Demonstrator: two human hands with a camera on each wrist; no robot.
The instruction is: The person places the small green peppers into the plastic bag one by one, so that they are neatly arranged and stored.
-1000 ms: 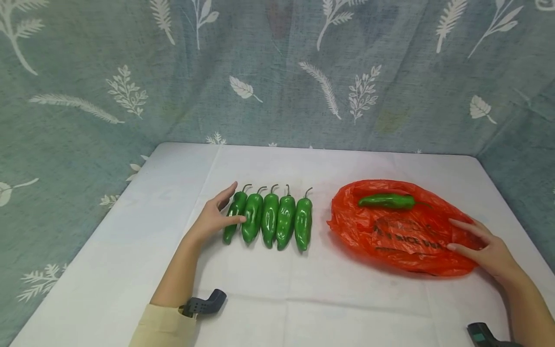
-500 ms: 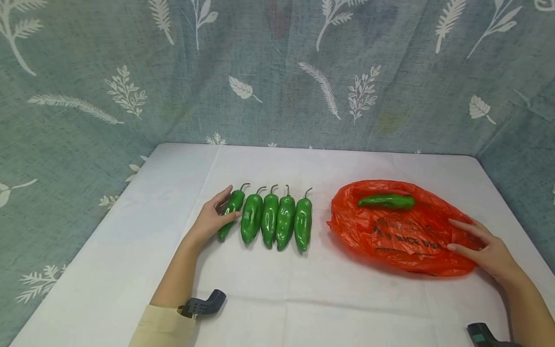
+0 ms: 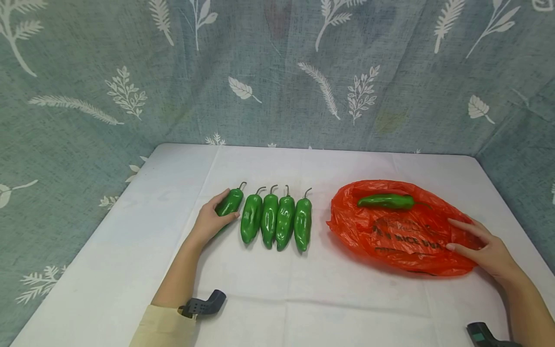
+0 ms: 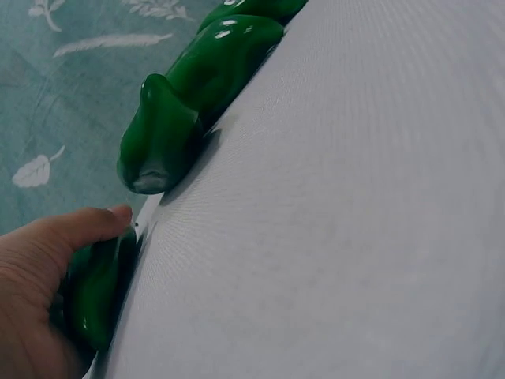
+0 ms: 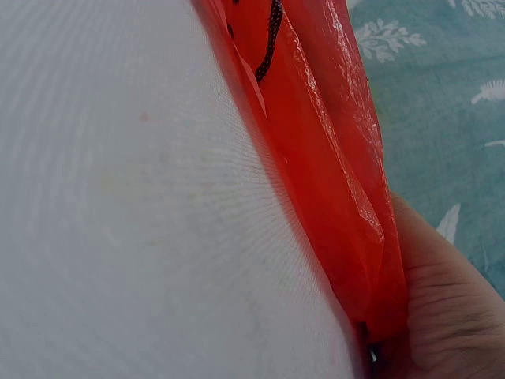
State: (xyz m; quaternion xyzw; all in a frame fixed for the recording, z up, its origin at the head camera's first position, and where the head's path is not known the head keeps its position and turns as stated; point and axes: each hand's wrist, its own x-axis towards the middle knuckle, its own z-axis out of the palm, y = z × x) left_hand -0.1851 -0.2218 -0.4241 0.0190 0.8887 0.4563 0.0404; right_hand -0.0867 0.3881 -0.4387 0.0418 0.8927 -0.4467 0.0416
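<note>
At the left end of a row, my left hand [image 3: 211, 221] grips a glossy green chili pepper [image 3: 231, 202] between thumb and fingers. The pepper lies slanted, its curved stem pointing away and its lower end hidden behind the hand. The left wrist view shows the thumb [image 4: 102, 223] across the held pepper [image 4: 99, 300], low over the white cloth. My right hand [image 3: 492, 250] rests on the right end of a crumpled red plastic bag [image 3: 407, 260], thumb and forefinger spread apart on it. Another green pepper [image 3: 386, 201] lies sideways on top of the bag.
Several more green peppers [image 3: 270, 217] lie side by side just right of the held one, stems toward the back. A white cloth [image 3: 347, 308] covers the table. Teal leaf-print fabric [image 3: 277, 96] hangs behind and at both sides.
My left hand has drawn the leftmost pepper a little to the left and tilted it, widening a gap to the row. The right hand and the bag stay in place.
</note>
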